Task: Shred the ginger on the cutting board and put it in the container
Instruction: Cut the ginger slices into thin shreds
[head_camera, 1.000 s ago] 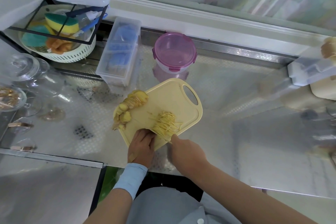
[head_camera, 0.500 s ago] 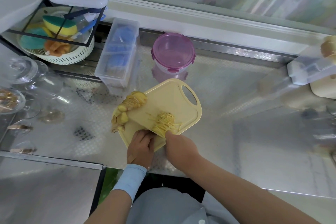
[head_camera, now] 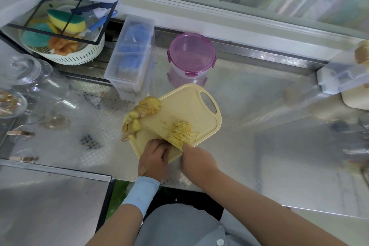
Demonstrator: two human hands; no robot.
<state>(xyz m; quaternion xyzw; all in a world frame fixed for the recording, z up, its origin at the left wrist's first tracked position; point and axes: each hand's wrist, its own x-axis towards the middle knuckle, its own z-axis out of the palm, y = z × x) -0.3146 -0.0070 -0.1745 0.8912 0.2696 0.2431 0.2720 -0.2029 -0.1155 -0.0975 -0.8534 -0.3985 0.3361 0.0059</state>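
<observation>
Abt halfway: shreds (head_camera: 180, 133) piled at cutting board's (head_camera: 185, 104) near-right edge, sliced ginger (head_camera: 143, 114) waiting at its left corner, container (head_camera: 191, 56) behind w/ lid on; right hand (head_camera: 197, 163) grips knife (head_camera: 157, 133), left hand (head_camera: 153, 158) curled, grip unclear.

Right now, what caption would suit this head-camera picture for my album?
Left hand and right hand work at shredded ginger on a yellow cutting board; pink-lidded container stands behind.

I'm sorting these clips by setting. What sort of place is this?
Most likely a home kitchen counter: a cutting board with shredded ginger, a basket of dish sponges, and a lidded pink container on a steel worktop.
</observation>
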